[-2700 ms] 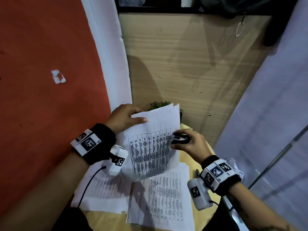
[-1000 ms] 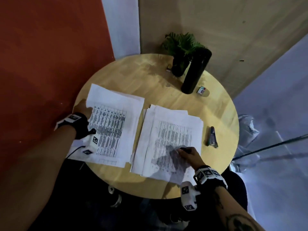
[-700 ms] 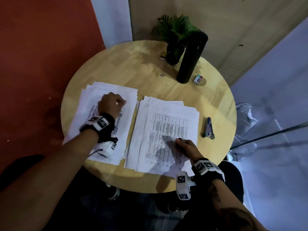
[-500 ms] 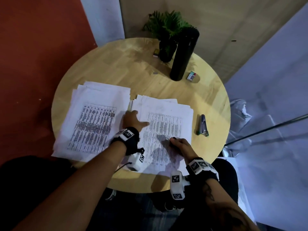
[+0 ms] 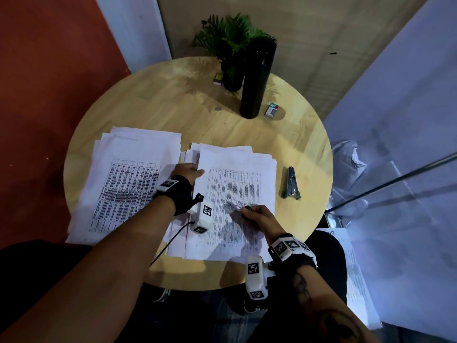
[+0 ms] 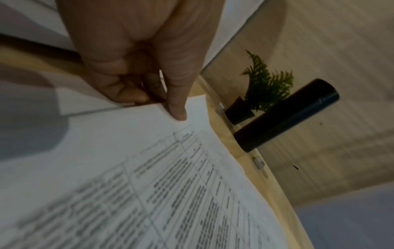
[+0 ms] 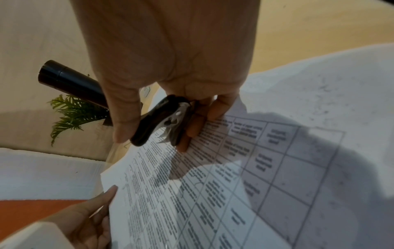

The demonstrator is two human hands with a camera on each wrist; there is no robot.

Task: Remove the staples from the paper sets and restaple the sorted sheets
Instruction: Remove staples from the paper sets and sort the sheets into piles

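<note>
Crossing from the left pile, the left hand is now pinching the right stack at its far-left corner on the tabletop; the right hand is gripping the staple remover, resting on that stack's top sheet, suggesting another set is next.

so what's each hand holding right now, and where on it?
Right hand: staple remover, gripped by its black handles. Left hand: top sheet of the right stack, pinched at its left edge.
</note>
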